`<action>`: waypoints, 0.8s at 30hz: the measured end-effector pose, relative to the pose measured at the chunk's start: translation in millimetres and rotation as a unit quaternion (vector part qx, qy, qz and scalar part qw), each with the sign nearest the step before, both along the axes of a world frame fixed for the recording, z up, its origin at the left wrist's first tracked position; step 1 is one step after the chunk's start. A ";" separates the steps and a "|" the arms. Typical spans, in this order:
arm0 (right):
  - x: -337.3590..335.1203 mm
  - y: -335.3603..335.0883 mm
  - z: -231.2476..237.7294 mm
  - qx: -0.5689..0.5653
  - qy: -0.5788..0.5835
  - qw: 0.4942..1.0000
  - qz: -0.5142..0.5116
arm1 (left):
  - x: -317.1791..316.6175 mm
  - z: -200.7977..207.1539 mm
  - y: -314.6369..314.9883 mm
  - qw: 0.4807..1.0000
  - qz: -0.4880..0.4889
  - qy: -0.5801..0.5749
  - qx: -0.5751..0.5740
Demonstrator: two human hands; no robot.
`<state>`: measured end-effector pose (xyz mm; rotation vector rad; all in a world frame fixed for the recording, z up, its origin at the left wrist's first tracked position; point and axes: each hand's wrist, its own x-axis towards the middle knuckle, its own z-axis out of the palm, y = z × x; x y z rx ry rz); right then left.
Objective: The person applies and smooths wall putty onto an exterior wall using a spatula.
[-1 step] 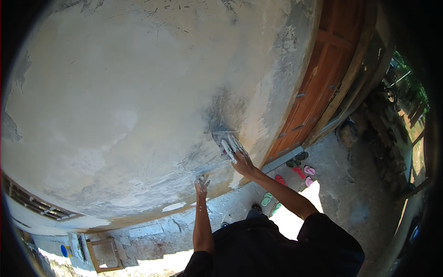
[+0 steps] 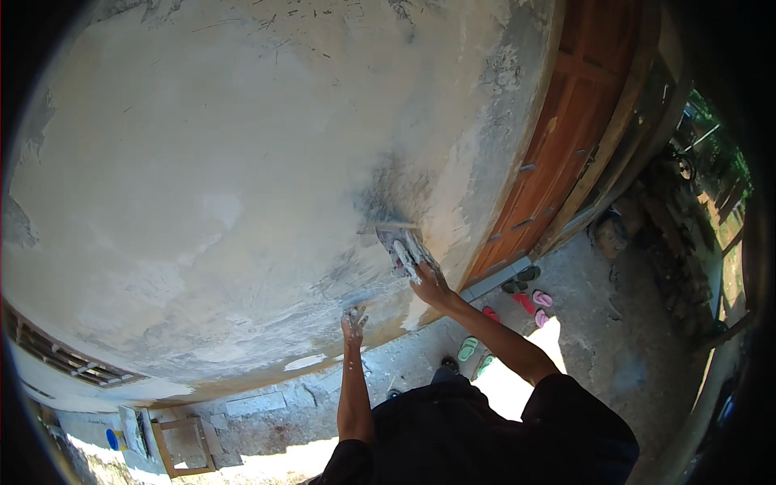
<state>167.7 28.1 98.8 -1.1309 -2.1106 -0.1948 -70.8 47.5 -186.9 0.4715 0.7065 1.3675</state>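
My right hand (image 2: 423,279), smeared with whitish putty, grips a wide flat putty knife (image 2: 394,235). The blade's upper edge lies against the patchy grey and cream wall (image 2: 202,145), just below a dark, rough patch (image 2: 396,190). My fingers reach along the back of the blade. Lower and to the left, my left hand (image 2: 353,322) is held up close to the wall. It is coated with putty, its fingers are apart and nothing shows in it. Whether it touches the wall, I cannot tell.
A brown panelled door (image 2: 558,137) stands right of the wall. Several sandals, including a pink one (image 2: 542,299) and a green one (image 2: 467,348), lie on the concrete floor (image 2: 590,347). At the lower left are a wooden frame (image 2: 183,446) and a blue bucket (image 2: 114,439).
My right hand and the putty knife have shifted slightly to the right, and the blade's edge is tilted a little differently. My left hand stays where it was.
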 end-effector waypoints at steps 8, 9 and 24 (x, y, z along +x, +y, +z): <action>-19.3 37.5 66.7 0.012 0.096 0.991 -0.088 | 2.2 4.0 -5.8 1.000 0.005 0.004 0.028; -28.8 43.2 61.0 0.004 0.082 0.992 -0.098 | 1.2 5.0 -4.4 1.000 -0.001 0.013 0.001; 4.9 1.3 30.7 -0.058 0.112 0.991 0.049 | -4.3 14.7 -2.1 0.998 -0.021 0.039 -0.036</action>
